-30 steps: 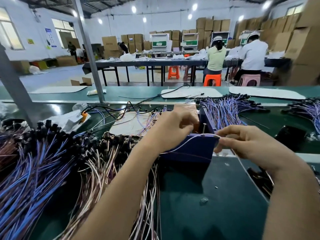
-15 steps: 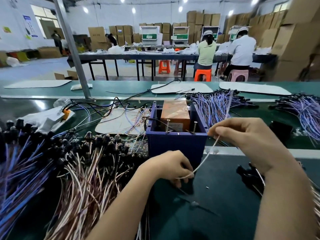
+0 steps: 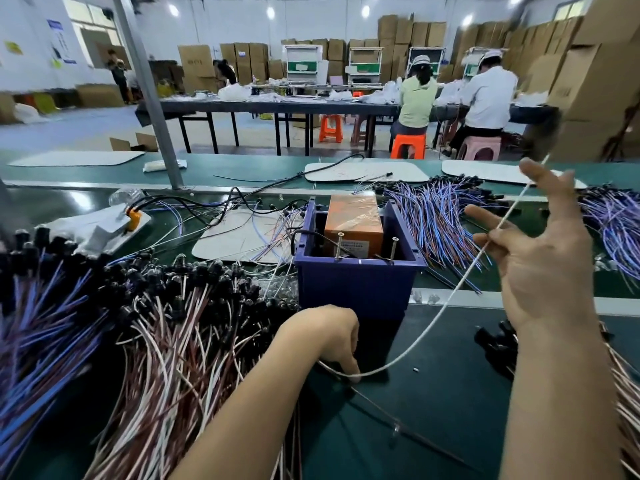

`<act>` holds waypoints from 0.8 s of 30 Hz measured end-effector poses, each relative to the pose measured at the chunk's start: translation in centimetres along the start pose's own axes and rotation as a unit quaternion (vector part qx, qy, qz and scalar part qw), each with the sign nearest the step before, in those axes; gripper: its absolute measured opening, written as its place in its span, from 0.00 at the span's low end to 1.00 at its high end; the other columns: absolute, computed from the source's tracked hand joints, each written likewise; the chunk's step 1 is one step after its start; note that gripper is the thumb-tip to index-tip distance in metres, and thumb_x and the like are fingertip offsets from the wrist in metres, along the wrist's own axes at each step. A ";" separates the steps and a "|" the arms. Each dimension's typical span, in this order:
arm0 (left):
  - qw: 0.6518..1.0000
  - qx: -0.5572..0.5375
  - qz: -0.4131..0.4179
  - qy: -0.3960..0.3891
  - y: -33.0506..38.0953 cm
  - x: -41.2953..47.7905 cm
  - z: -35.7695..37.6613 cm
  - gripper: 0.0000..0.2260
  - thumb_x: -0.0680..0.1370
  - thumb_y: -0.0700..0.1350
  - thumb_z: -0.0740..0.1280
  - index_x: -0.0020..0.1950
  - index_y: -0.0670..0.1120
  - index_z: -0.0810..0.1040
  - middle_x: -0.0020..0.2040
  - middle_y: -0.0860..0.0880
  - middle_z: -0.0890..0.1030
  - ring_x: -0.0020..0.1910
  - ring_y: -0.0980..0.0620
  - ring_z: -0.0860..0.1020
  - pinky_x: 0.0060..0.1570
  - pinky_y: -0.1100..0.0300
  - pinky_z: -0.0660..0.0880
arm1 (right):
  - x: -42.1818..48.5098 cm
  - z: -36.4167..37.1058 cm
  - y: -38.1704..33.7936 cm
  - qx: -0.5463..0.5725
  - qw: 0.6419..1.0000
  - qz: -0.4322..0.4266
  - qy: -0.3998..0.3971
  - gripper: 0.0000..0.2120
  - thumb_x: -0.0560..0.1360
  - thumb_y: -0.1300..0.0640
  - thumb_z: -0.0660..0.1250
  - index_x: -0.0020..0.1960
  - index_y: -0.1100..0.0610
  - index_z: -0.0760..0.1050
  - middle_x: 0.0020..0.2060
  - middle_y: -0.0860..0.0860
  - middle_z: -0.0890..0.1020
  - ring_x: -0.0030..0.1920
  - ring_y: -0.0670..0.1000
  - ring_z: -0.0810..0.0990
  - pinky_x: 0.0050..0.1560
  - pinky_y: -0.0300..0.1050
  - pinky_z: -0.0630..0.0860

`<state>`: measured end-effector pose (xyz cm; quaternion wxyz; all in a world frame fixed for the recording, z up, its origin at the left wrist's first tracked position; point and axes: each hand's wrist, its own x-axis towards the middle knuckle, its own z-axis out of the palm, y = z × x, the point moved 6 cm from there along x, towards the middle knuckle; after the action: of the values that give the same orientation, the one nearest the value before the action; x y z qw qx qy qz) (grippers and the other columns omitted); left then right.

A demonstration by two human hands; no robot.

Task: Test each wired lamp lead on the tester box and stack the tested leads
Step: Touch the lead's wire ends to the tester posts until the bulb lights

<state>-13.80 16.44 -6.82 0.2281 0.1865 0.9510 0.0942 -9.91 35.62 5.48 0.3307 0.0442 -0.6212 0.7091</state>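
Evidently light and limp, the lead (image 3: 446, 300) sagged from the box's (image 3: 356, 282) 6 o'clock toward 2, best held near its ends: left hand (image 3: 329, 337) pinched one, right hand (image 3: 543, 265), fingers spread, cradled it loosely

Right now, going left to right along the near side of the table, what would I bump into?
Blue-wired leads → red-and-white leads → left hand, pinching a white lead → right hand.
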 end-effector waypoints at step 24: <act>0.973 0.054 0.132 -0.181 8.1 -2.9 3.6 0.16 0.67 0.58 0.76 0.47 0.50 0.81 0.49 0.49 0.83 0.47 0.49 0.79 0.35 0.62 0.72 | 0.1 -2.3 4.6 0.049 0.982 0.176 0.046 0.17 0.72 0.74 0.57 0.42 0.57 0.79 0.37 0.50 0.84 0.25 0.45 0.73 0.22 0.32 0.62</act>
<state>-7.22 22.99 -6.65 0.3713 0.3365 0.8646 0.0371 -11.59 37.74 1.10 0.2262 -0.0821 -0.5683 0.7868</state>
